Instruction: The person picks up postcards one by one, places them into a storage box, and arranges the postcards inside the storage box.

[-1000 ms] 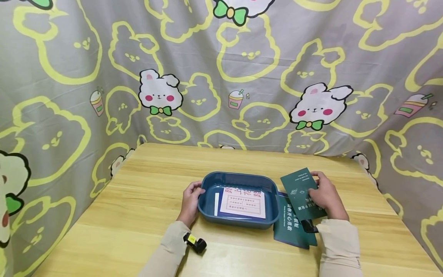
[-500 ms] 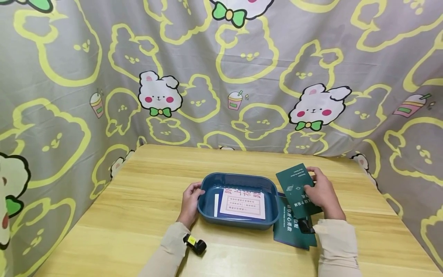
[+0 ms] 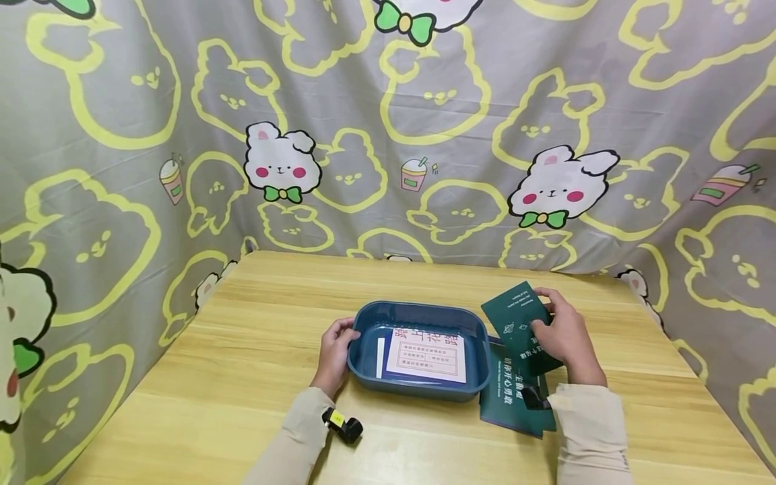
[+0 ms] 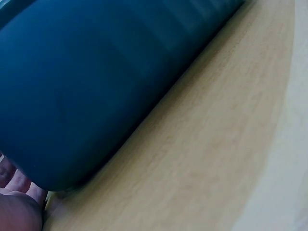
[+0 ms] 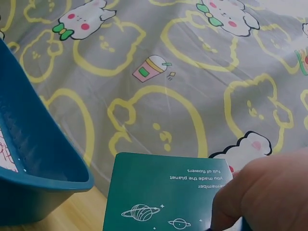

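Green card [image 3: 512,318] shifted left; table [image 3: 242,350] contact unclear; rabbit-print curtain [image 3: 364,87] behind.

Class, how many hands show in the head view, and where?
2: the left hand grips the blue tray at its left end; the right hand holds a green card near the other end.

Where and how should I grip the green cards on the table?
Likely the near edge, pinched from the person's side: the green cards lie flat with that edge exposed, while the held card hides some of their far part.
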### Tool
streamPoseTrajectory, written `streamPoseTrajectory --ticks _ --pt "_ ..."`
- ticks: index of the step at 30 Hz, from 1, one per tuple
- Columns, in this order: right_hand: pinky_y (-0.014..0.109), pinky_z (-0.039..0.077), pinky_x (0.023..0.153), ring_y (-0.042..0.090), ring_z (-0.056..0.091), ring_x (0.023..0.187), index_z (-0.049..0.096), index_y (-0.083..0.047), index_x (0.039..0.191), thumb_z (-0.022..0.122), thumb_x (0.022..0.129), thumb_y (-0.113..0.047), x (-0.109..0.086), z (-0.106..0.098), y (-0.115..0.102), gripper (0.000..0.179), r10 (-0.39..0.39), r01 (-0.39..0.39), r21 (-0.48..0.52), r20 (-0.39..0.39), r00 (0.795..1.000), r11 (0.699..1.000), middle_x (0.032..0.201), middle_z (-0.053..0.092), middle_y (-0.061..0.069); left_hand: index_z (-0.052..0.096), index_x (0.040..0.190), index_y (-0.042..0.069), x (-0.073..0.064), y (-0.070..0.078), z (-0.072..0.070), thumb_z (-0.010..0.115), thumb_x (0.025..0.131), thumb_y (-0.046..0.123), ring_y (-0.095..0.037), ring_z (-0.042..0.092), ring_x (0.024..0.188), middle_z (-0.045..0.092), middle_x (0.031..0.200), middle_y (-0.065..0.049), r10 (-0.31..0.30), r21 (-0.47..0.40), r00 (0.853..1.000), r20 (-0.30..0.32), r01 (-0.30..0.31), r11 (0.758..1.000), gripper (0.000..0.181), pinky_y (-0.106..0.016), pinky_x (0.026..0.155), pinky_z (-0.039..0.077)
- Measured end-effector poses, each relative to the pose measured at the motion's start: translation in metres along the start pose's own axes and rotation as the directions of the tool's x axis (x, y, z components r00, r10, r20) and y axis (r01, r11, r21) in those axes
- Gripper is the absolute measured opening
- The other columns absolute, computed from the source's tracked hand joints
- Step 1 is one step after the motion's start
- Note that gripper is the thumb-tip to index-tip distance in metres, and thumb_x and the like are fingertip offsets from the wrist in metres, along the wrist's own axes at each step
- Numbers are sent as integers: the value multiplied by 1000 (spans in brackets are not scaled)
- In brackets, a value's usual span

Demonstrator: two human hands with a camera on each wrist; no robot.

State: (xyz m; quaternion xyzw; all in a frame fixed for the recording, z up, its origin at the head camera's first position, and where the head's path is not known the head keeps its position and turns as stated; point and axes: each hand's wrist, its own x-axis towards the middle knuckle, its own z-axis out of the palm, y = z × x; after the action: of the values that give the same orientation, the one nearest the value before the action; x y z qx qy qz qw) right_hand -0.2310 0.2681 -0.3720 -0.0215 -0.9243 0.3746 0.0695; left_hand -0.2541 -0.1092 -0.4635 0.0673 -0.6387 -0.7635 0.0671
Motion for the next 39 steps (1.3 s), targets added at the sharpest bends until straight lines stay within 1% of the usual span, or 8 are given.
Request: streamPoseTrajectory --ticks 7,15,20,25,31,33,39 --pt "57 51 72 41 56 90 39 -2 142 52 89 -4 -2 0 -9 55 -19 19 -16 -5 1000 1000 117 54 32 56 115 -12 0 1 1 53 84 -4 -17 52 94 57 109 -15 12 -6 1000 4 -12 1000 32 -22 79 46" --pt "53 52 70 37 56 85 44 -2 139 51 89 -7 -6 2 -23 51 -29 29 -27 -12 999 999 109 57 28 57 114 -12 0 0 1 53 83 -4 -16 53 93 58 107 -13 7 -16 1000 6 -6 1000 32 -22 79 47" --pt "48 50 68 35 55 82 46 -3 138 51 88 -8 -4 7 -27 50 -51 50 -41 -22 998 998 103 58 23 56 115 -12 0 0 0 53 84 -4 -17 52 94 57 109 -15 2 -15 1000 1 -2 1000 32 -23 79 47" --pt "45 49 67 34 55 82 48 -4 136 52 88 -7 -3 13 -31 49 -83 81 -47 -25 996 996 101 59 22 56 117 -12 -1 1 1 53 86 -4 -17 52 95 56 111 -15 -6 -22 1000 9 6 1000 32 -23 80 47" --pt "39 46 63 31 54 79 50 -4 135 52 87 -7 -4 19 -38 48 -125 123 -58 -32 992 991 99 59 20 55 118 -11 -2 2 0 53 86 -3 -18 52 97 56 112 -16 -6 -27 1000 12 6 1000 32 -23 81 47" --pt "39 46 64 31 54 79 50 -4 136 51 87 -7 -5 20 -41 49 -125 123 -59 -35 991 991 99 59 20 56 118 -11 -2 2 0 53 87 -3 -19 52 97 56 113 -16 -6 -24 1000 12 6 1000 32 -23 81 47" --pt "45 49 68 35 54 86 48 -5 139 51 88 -5 -8 22 -48 51 -113 111 -45 -36 993 993 105 59 22 56 116 -12 -1 -1 0 53 86 -2 -22 53 99 56 114 -18 2 -23 1000 14 -2 1000 32 -24 82 47"
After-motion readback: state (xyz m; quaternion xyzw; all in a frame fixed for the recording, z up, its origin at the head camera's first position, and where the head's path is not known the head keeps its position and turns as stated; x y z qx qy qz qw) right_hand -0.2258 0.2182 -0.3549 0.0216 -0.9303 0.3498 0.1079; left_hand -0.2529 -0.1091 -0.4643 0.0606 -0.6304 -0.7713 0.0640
